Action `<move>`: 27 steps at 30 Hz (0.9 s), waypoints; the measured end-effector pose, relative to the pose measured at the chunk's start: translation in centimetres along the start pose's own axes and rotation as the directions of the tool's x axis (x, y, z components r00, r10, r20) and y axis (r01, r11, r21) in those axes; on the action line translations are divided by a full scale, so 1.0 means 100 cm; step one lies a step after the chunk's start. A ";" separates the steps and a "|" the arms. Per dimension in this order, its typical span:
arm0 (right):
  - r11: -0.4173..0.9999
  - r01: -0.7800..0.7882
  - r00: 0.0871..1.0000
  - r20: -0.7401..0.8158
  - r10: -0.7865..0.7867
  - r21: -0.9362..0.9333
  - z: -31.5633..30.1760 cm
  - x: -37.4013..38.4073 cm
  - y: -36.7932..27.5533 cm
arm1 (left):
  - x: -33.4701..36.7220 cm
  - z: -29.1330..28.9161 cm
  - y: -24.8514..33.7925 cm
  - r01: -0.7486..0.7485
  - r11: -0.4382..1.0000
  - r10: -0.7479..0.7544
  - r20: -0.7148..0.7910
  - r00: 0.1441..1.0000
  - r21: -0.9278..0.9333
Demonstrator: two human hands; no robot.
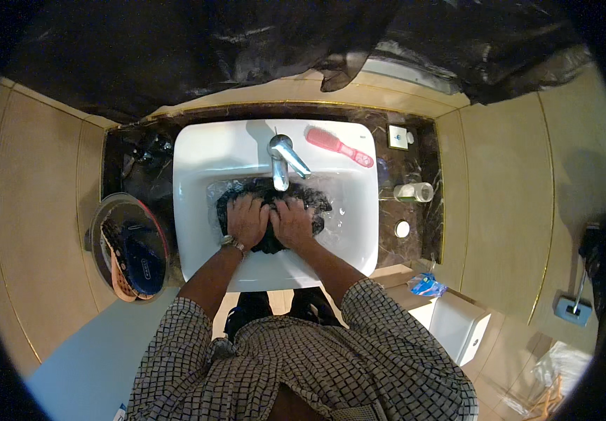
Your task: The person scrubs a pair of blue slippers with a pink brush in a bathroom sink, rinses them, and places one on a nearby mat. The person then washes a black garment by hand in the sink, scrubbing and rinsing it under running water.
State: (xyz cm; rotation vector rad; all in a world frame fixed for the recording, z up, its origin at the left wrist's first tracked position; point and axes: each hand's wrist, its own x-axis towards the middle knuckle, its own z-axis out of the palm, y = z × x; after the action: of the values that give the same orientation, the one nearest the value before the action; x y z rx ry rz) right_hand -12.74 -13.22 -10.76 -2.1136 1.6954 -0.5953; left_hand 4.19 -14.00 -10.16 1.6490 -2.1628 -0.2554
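My left grip, a bare hand (248,221), and my right grip, a bare hand (292,223), lie side by side on a soft black cloth (269,241). The fingers are a little apart and point to the far side. I can't tell if they pinch the cloth or just push on it. A silver watch (233,243) is on the left wrist.

The cloth sits in bubbly water in a white, boxy sink (186,210). It is already in the water and looks wet all through. How much work is left, I can't tell.

At the far side is a shiny silver tap (280,158), with a pink brush (338,146) to its right. The dark marble table (387,242) holds a clear cup (415,192) on the right. On the left, a round grey bucket (126,206) holds a dark blue thing (142,256) with a small pale label. A tiny dark mark is on the sink's far right corner.
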 end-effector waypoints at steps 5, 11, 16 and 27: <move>0.982 -0.014 0.981 0.188 0.050 -0.190 -0.004 0.018 0.004 | 0.020 0.011 -0.002 0.084 0.996 -0.088 0.139 0.986 0.038; 0.953 -0.164 0.906 0.342 0.248 -0.256 0.000 0.045 0.003 | 0.050 0.017 -0.005 0.104 0.987 -0.141 0.334 0.932 0.126; 0.949 -0.123 0.924 0.315 0.216 -0.289 0.018 0.045 0.021 | 0.060 0.021 -0.003 0.126 0.979 -0.175 0.354 0.919 0.158; 0.906 -0.258 0.943 -0.114 0.311 0.335 -0.019 0.019 0.015 | 0.027 -0.011 -0.006 0.116 0.971 -0.106 0.059 0.993 -0.209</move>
State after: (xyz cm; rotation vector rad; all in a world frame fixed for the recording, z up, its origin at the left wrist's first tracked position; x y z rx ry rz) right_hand -14.64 -15.47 -9.73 -1.5938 1.8127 -0.9027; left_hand 4.56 -16.65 -8.81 1.6574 -2.0007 -0.5437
